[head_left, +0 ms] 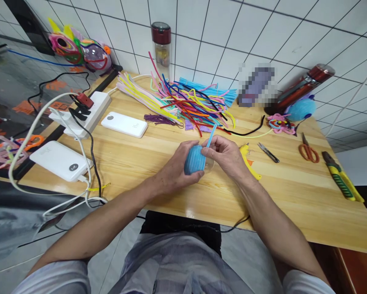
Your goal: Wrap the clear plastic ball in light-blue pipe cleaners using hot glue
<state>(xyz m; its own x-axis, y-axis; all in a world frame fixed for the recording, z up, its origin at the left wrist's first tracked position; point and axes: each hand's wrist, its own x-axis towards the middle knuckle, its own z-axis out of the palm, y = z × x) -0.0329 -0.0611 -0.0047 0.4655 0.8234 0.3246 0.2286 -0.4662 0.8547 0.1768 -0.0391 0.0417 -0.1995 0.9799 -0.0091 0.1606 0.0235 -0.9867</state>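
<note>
Blue pipe cleaners wrap most of a clear round ball (195,159) held above the front middle of the table. My left hand (183,161) is closed around its left side, thumb along the bottom. A blue pipe cleaner (211,136) sticks up from the ball's upper right, pinched near its lower end by my right hand (222,151). A bare, see-through part of the ball shows below my right fingers. Just right of that hand lies a yellow glue gun (249,161). Behind the ball is a heap of coloured pipe cleaners (195,98).
White power banks (61,160) and a power strip (90,114) with cables lie at left. Thread snips (268,152), scissors (308,150) and green-yellow pliers (339,175) lie at right. A glass bottle (162,49) and a red flask (303,87) stand by the tiled wall.
</note>
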